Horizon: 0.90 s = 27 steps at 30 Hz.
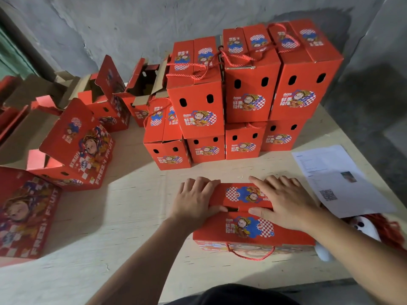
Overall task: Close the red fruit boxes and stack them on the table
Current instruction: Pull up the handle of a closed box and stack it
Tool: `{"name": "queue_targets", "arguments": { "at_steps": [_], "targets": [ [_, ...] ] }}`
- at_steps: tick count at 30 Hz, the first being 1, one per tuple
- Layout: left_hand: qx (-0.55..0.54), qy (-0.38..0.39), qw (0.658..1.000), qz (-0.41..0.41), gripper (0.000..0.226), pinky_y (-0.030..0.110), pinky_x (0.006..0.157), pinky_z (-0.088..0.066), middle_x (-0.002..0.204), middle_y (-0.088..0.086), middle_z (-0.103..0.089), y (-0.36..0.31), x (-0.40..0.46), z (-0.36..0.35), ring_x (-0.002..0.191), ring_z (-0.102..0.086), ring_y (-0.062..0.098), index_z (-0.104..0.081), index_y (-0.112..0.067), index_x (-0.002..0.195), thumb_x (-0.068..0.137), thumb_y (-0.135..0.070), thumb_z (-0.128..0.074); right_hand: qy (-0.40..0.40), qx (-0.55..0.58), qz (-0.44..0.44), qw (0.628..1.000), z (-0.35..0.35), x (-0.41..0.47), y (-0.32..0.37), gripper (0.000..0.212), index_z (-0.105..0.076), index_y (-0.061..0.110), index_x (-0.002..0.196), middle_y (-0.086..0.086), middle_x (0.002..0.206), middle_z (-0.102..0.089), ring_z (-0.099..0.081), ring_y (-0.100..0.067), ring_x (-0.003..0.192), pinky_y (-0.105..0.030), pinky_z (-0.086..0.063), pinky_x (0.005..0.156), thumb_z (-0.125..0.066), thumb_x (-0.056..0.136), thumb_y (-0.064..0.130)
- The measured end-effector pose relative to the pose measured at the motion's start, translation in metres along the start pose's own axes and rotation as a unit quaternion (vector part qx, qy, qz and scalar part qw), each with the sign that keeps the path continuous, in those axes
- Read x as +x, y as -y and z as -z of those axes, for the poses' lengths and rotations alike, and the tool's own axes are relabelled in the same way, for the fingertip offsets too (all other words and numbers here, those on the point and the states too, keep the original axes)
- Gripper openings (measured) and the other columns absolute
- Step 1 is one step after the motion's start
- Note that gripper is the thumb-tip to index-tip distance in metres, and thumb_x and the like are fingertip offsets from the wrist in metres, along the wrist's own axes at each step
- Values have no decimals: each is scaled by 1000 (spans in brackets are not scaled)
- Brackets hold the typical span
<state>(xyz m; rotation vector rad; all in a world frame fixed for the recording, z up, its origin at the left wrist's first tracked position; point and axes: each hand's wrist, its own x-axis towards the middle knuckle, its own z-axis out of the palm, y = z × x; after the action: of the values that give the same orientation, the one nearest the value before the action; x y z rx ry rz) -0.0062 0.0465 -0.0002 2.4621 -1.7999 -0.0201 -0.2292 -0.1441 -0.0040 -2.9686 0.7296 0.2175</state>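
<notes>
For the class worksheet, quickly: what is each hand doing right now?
Left hand: open, pressing flat on the red box lid.
Right hand: open, pressing flat on the same lid.

About 14 red fruit boxes (pixel 199 111), 1 paper sheet (pixel 339 179).
</notes>
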Motion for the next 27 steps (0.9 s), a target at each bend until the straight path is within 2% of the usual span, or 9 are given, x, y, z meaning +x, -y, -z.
{"name": "queue_targets", "arguments": {
  "at_steps": [6,9,15,17,19,22,23,25,27],
  "targets": [
    [-26,28,999,29,96,43,108,-34,141,-4,-47,-1,-4,-7,126,-43,25,-38,-37,155,81,-95,-22,-8,-17,8,1000,-3,-3,2,101,13,39,162,6,144,-42,-46,-24,123,-40,-38,105,9,78,96],
    [-18,38,998,41,96,45,112,-32,146,-3,-41,-4,-8,-12,131,-38,25,-28,-38,157,82,-96,-16,-17,-32,11,999,-4,-5,4,97,20,40,160,4,146,-41,-47,-25,124,-41,-39,107,8,80,94],
    [-32,44,997,60,95,48,116,-27,149,-3,-38,-8,-8,-15,136,-33,27,-22,-41,156,81,-97,-12,-22,-50,10,998,-2,-6,6,93,17,39,161,2,141,-45,-50,-27,118,-43,-39,100,4,84,91],
    [-33,36,997,58,93,47,118,-26,152,-2,-37,-11,-11,-14,138,-32,26,-24,-39,157,83,-95,-15,-24,-50,17,998,-2,-7,7,90,15,40,161,-1,140,-46,-51,-29,118,-46,-39,102,1,87,88],
    [-37,0,997,64,88,48,119,-26,154,3,-38,-17,-14,-14,140,-33,27,-34,-32,157,89,-87,-27,-28,-49,33,998,-1,-9,8,82,6,42,163,-4,138,-49,-53,-32,118,-50,-39,106,-5,92,83],
    [-57,-137,989,26,66,51,107,-38,142,9,-49,-31,-28,-16,124,-47,32,-54,-20,142,96,-68,-50,-40,-52,47,997,0,-12,9,76,-13,41,164,-4,133,-53,-55,-33,115,-55,-39,107,-18,97,77],
    [-58,-169,984,-12,61,50,102,-40,137,9,-51,-36,-34,-19,116,-50,32,-56,-20,137,97,-66,-51,-44,-55,47,996,0,-12,10,75,-14,41,164,-4,132,-53,-55,-33,114,-54,-40,107,-20,97,76],
    [-64,-173,979,-84,59,46,95,-43,130,4,-55,-42,-46,-25,109,-53,29,-58,-23,131,97,-71,-50,-37,-62,41,997,-1,-10,11,81,-5,40,164,-2,132,-50,-54,-31,112,-50,-40,103,-21,94,77],
    [-66,-168,978,-102,62,43,93,-46,126,1,-58,-43,-55,-28,108,-56,26,-64,-24,125,95,-76,-51,-38,-49,26,998,-1,-9,13,89,-2,37,165,0,131,-49,-54,-30,111,-47,-42,99,-24,90,80]
  ]
}}
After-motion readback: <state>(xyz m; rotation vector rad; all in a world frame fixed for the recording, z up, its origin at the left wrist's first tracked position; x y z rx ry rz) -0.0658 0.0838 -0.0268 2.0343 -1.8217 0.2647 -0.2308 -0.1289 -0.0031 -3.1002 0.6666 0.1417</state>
